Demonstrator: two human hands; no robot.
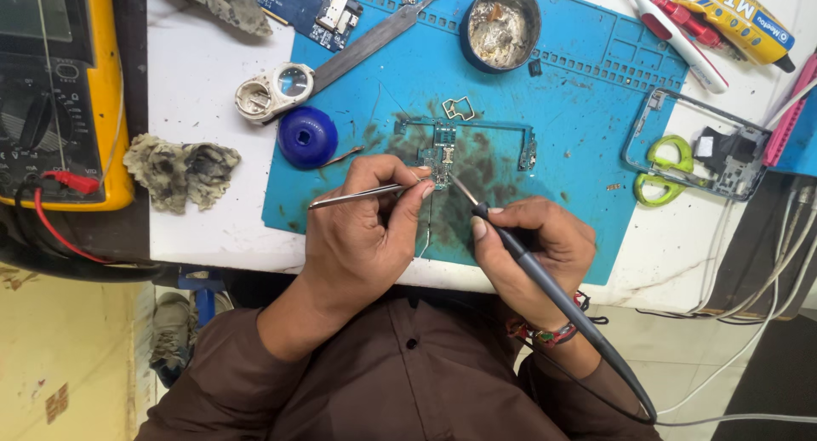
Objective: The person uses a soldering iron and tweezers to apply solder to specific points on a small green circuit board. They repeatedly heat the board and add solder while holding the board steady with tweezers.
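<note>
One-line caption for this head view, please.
Left hand holds tweezers and right hand a soldering iron, both tips at a small circuit board on a blue mat.

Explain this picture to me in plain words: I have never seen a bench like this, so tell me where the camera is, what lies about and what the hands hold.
The one picture comes from a camera worn on the person's head, looking down at their own two bare hands over a white table. On it lies a blue mat, darkly stained in the middle. The left hand holds thin metal tweezers, whose tips meet a small circuit board on the mat. The right hand holds a dark soldering pen like a pencil, its tip at the same board, its cable trailing toward the body. Around them: a round blue cap, a magnifier, a flat metal ruler, a round tin, green-handled scissors under a clear phone frame, grey rags, and a yellow meter at the left.
</note>
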